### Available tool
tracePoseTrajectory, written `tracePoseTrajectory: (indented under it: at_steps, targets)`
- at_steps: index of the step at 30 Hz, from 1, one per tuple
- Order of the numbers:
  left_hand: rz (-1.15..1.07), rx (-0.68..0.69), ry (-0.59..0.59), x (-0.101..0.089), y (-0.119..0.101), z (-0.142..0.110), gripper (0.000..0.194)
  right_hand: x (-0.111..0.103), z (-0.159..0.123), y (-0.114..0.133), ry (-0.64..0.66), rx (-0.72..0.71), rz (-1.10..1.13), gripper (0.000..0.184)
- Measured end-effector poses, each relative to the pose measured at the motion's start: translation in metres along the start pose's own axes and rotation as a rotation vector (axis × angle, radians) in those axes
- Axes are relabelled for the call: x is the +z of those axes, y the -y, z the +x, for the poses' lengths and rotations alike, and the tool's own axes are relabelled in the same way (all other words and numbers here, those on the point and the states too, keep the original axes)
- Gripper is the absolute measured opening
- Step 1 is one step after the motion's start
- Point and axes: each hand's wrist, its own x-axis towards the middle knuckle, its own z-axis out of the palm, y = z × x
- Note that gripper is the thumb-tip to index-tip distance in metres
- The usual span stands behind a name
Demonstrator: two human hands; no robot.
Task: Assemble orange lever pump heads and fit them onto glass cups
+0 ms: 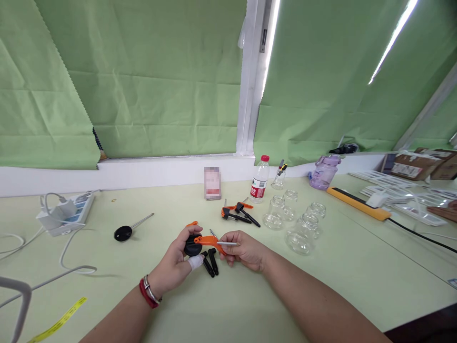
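My left hand [175,264], with a white bandage on the thumb, is closed round a small orange and black tool [200,243] with black handles pointing down. My right hand [243,250] pinches a thin metal pin [228,244] held against the tool's orange part. Both hands hover just above the pale green table [228,295] near its middle.
Another orange and black tool [237,212] lies behind the hands. Several clear glass cups [298,221] stand to the right, with a water bottle [260,179] and a purple jug [324,172] behind. A black disc on a rod [129,229] and a power strip [66,213] lie left.
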Motion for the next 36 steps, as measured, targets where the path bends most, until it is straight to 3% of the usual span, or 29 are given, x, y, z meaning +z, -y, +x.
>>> tracePoseTrajectory:
  at_steps: [21,36]
  targets:
    - [-0.052,-0.032,0.146,0.0047,0.0041,0.0002,0.045,0.0047,-0.0020,0.0018,0.001,-0.020,-0.035,0.034]
    - [-0.207,-0.008,0.181,0.0070,0.0032,0.0001,0.062,0.0057,0.0006,-0.0013,0.013,-0.035,-0.010,0.031]
